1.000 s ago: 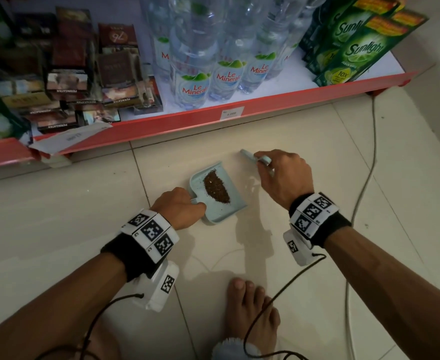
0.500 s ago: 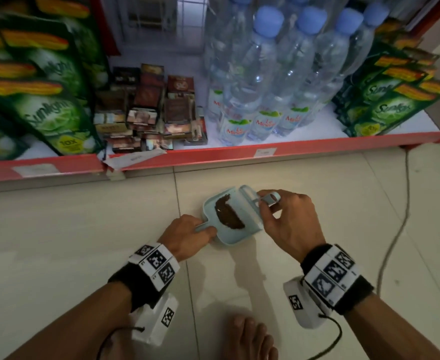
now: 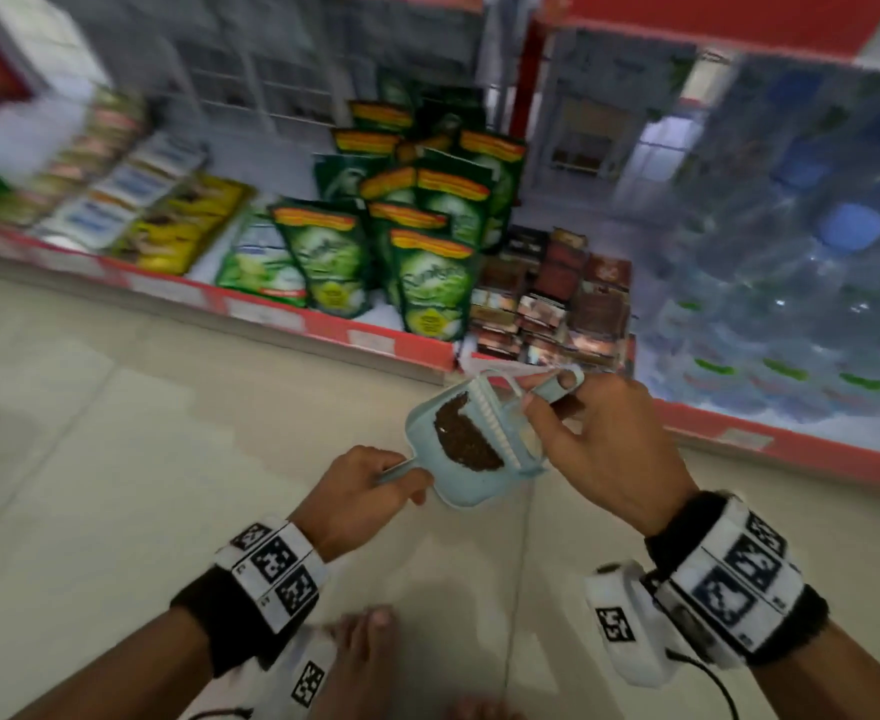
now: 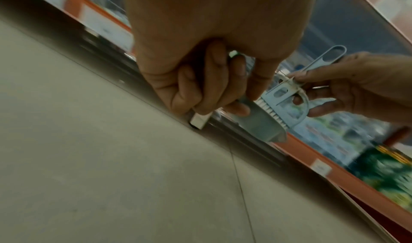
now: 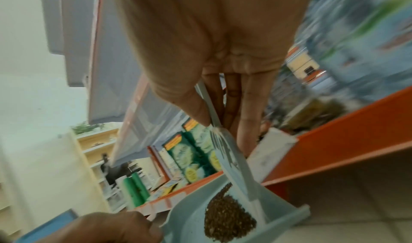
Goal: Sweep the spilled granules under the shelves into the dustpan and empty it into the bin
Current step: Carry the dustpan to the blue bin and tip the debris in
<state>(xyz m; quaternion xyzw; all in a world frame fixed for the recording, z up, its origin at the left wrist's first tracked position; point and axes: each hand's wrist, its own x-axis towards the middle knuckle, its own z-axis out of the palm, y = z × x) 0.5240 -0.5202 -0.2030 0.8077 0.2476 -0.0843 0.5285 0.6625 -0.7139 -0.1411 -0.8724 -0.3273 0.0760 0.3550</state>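
Observation:
A pale blue dustpan (image 3: 427, 433) is lifted off the floor, with a pile of dark brown granules (image 3: 464, 439) inside it. My left hand (image 3: 355, 491) grips the dustpan's handle (image 3: 396, 467). My right hand (image 3: 599, 444) pinches a pale blue hand brush (image 3: 500, 423) by its handle, and the white bristles lie across the pan's open mouth beside the granules. The wrist views show the same: the left hand (image 4: 214, 91) curled round the handle, and the brush (image 5: 231, 157) standing over the granules (image 5: 227, 216) in the dustpan (image 5: 196, 211). No bin is in view.
A red-edged bottom shelf (image 3: 323, 330) runs across ahead, with green detergent pouches (image 3: 427, 283), dark packets (image 3: 552, 298) and water bottles (image 3: 791, 304) on it. Pale floor tiles (image 3: 116, 459) spread to the left. My bare foot (image 3: 365, 662) stands below the hands.
The dustpan has been lifted from the floor and carried up and left along the shelf. The brush has come to rest against the pan's mouth. My view has swung left.

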